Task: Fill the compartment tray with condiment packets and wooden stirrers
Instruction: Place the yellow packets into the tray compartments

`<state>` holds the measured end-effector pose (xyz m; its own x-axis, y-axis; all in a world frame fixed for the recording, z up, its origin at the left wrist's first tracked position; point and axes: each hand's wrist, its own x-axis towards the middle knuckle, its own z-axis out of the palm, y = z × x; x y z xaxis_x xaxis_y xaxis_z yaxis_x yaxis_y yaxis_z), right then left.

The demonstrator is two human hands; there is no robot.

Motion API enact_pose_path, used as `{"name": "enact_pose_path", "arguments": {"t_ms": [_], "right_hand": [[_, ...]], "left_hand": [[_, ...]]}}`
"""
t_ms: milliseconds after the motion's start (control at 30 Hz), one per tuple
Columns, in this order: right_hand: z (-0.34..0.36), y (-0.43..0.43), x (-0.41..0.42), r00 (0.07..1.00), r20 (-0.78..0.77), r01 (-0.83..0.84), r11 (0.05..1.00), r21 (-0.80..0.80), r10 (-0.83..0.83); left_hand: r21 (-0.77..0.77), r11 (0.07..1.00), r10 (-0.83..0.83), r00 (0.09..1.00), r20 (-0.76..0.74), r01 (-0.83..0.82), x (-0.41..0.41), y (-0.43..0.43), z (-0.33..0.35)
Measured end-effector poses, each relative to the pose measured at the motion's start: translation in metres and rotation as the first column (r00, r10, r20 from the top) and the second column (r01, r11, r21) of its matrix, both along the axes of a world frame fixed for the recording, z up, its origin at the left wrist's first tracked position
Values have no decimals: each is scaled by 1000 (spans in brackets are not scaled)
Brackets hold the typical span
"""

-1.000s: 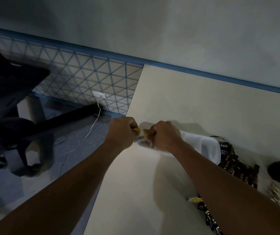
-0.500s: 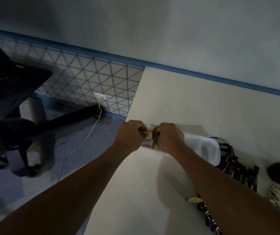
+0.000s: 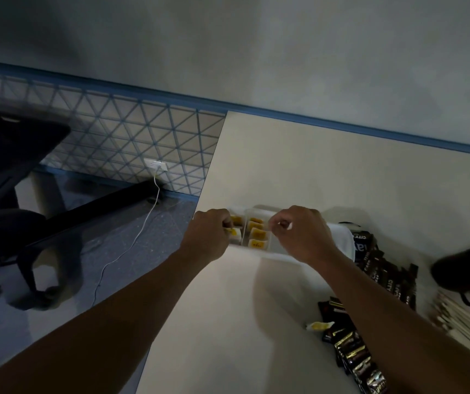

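Tray of white plastic with compartments [image 3: 340, 242]: sits at the left edge of the beige table [image 3: 313, 166], yellow-and-white condiment packets [image 3: 256, 233] upright inside. Left hand [image 3: 208, 237]: grips a yellow packet [image 3: 232, 231] over the tray's left end. Right hand [image 3: 299, 237]: fingers curled above the tray, perhaps empty; cannot tell. Dark brown sachets [image 3: 384, 274] and pale wooden stirrers [image 3: 467, 334] near, rightward.

dark packets [image 3: 392, 283] marked "CITY"
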<state>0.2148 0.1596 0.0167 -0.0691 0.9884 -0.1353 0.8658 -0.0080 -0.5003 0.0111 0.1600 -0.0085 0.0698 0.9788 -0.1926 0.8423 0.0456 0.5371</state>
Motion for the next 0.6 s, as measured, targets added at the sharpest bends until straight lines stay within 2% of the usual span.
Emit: {"name": "enact_pose_path", "arguments": {"t_ms": [200, 367, 600], "right_hand": [[-1, -20, 15, 997, -20, 70, 998, 10, -70], [-1, -25, -7, 999, -50, 7, 1000, -1, -7], [-9, -9, -49, 989, 90, -110, 992, -63, 116]], "left_hand": [[39, 995, 92, 996, 21, -93, 4, 4, 4], [81, 990, 105, 991, 84, -112, 3, 4, 9], [127, 978, 145, 980, 138, -162, -7, 0, 21]]}}
